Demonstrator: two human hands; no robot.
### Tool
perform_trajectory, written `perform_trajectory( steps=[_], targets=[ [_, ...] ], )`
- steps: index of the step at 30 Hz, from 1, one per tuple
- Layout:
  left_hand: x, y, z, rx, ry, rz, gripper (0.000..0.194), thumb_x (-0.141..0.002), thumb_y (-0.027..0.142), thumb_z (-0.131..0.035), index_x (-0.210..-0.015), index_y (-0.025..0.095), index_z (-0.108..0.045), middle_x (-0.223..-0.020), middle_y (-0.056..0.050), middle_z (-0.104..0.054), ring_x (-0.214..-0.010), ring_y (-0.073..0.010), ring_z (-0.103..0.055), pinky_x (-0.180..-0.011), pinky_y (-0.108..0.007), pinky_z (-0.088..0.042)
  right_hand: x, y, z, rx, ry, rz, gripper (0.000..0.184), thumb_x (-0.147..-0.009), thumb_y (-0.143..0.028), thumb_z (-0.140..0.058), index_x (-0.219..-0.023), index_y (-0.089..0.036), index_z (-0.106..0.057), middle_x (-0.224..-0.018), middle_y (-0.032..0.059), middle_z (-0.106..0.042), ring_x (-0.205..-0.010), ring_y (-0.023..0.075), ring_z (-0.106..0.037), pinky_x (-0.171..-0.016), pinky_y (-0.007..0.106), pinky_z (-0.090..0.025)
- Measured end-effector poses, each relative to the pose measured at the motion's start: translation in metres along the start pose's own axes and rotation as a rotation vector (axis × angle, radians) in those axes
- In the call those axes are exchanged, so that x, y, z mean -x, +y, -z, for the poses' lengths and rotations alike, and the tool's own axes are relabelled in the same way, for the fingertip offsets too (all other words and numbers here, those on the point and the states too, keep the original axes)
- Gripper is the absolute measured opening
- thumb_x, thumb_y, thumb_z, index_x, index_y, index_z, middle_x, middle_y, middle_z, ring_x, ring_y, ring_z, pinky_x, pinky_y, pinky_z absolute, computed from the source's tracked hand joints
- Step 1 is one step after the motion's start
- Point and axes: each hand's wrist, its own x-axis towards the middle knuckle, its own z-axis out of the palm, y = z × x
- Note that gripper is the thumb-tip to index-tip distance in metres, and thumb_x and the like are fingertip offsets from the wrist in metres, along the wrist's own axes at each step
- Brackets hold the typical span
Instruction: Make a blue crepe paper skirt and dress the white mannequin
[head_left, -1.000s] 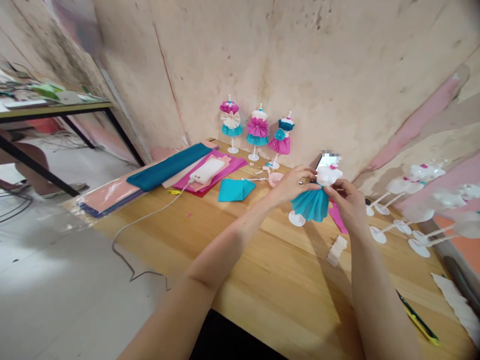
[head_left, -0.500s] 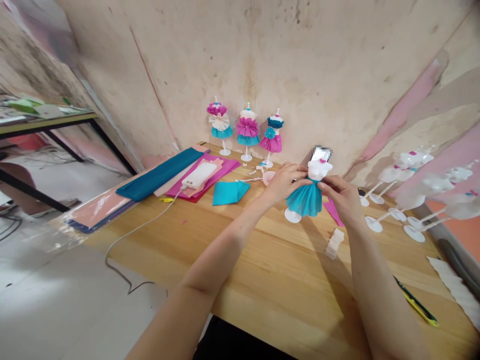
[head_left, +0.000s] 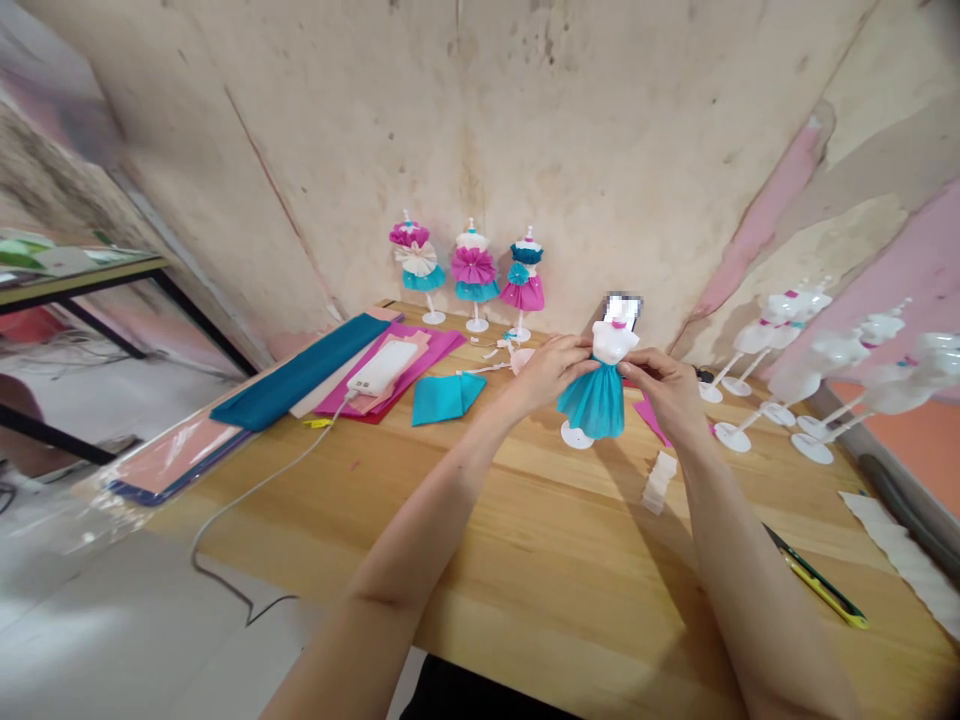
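Note:
A small white mannequin (head_left: pixel 613 341) on a round white base (head_left: pixel 577 435) stands on the wooden table (head_left: pixel 540 560). It wears a pleated teal paper skirt (head_left: pixel 594 401). My left hand (head_left: pixel 550 368) pinches the skirt at the waist from the left. From the right, my right hand (head_left: pixel 663 385) pinches the same waist. Both hands have their fingers closed on the skirt.
Three dressed mannequins (head_left: pixel 471 270) stand at the wall. Bare white mannequins (head_left: pixel 795 350) lean at the right. Teal and pink paper sheets (head_left: pixel 300 370), a white power bank (head_left: pixel 381 368) with cable, a folded teal piece (head_left: pixel 442 395), a pleated white strip (head_left: pixel 658 480) and a yellow cutter (head_left: pixel 821 590) lie on the table.
The view has shifted, so everything sits further left and lower in frame. Both hands stay at the mannequin's waist, and the skirt looks gathered tighter and narrower.

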Motion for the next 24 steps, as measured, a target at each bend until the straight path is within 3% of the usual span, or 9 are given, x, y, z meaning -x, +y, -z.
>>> perform_trajectory(
  steps=[8, 14, 18, 24],
  targets=[
    [0.003, 0.005, -0.006, 0.048, 0.065, 0.086, 0.032, -0.094, 0.041, -0.047, -0.088, 0.019, -0.069, -0.103, -0.006, -0.069, -0.099, -0.0183, -0.061, -0.095, -0.034, -0.041, 0.004, -0.004, -0.007, 0.240, 0.077, 0.173, 0.017, -0.086, -0.039, -0.063, -0.092, -0.027, -0.073, -0.092, 0.0030, -0.067, -0.085, 0.0199, -0.062, -0.077, 0.035, -0.051],
    [0.001, 0.006, -0.009, 0.054, 0.064, 0.072, 0.032, -0.094, 0.041, -0.047, -0.090, 0.018, -0.069, -0.101, -0.006, -0.069, -0.098, -0.0190, -0.061, -0.090, -0.034, -0.043, 0.004, -0.002, -0.003, 0.147, 0.012, 0.086, 0.022, -0.084, -0.044, -0.063, -0.092, -0.026, -0.070, -0.090, 0.0023, -0.067, -0.085, 0.0199, -0.061, -0.076, 0.035, -0.051],
    [0.001, 0.007, -0.014, 0.025, 0.066, 0.064, 0.033, -0.095, 0.042, -0.045, -0.094, 0.019, -0.070, -0.110, -0.007, -0.068, -0.103, -0.0195, -0.060, -0.093, -0.035, -0.043, 0.005, 0.000, -0.006, 0.204, 0.076, 0.079, 0.025, -0.082, -0.048, -0.065, -0.085, -0.023, -0.064, -0.080, 0.0011, -0.063, -0.074, 0.0173, -0.059, -0.071, 0.032, -0.050],
    [0.000, 0.009, -0.018, -0.006, 0.093, 0.092, 0.034, -0.095, 0.043, -0.045, -0.098, 0.020, -0.070, -0.110, -0.006, -0.068, -0.104, -0.0191, -0.060, -0.095, -0.036, -0.043, 0.003, 0.006, -0.007, 0.194, 0.088, 0.075, 0.025, -0.083, -0.048, -0.064, -0.089, -0.023, -0.066, -0.085, 0.0017, -0.065, -0.078, 0.0181, -0.060, -0.074, 0.034, -0.051]
  ],
)
